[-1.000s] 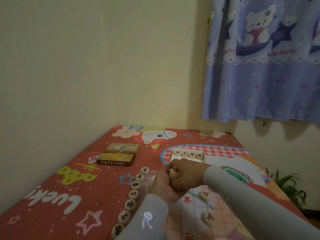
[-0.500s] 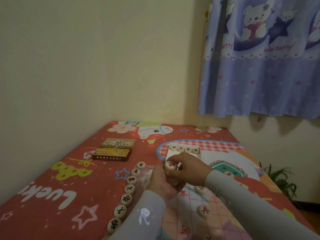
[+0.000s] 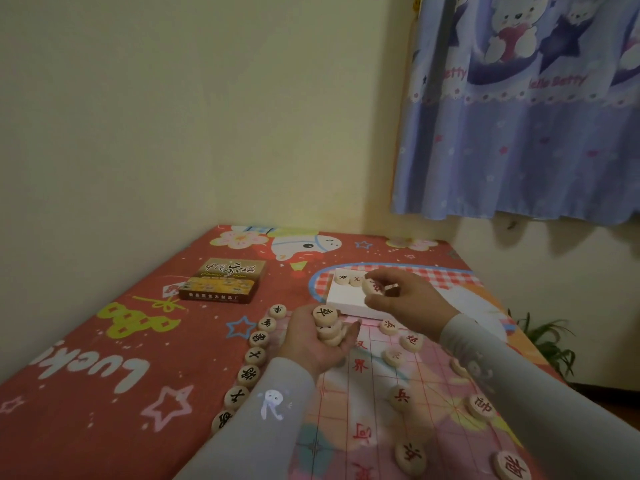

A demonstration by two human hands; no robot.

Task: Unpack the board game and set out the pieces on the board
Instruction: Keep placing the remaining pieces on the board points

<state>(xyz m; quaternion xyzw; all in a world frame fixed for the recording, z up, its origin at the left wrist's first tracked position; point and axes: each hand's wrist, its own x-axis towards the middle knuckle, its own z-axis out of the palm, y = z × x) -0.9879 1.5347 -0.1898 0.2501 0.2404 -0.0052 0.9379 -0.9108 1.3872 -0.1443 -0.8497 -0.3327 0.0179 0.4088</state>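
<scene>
Right hand [image 3: 401, 299] lifted one red piece [image 3: 373, 286] away; left hand [image 3: 313, 337] cups a stack of pieces [image 3: 327, 325]; seven black pieces [image 3: 258, 355] in a row.

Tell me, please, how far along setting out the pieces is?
Partly done: a column of black pieces lines the board's left edge, red ones sit farther right. The left hand cups a stack; the right hand pinches one red piece. Two remain in the white tray.

dim warm indoor light, soft shadows under curtain [image 3: 519, 109] — wide-angle bending, blurred edges
</scene>
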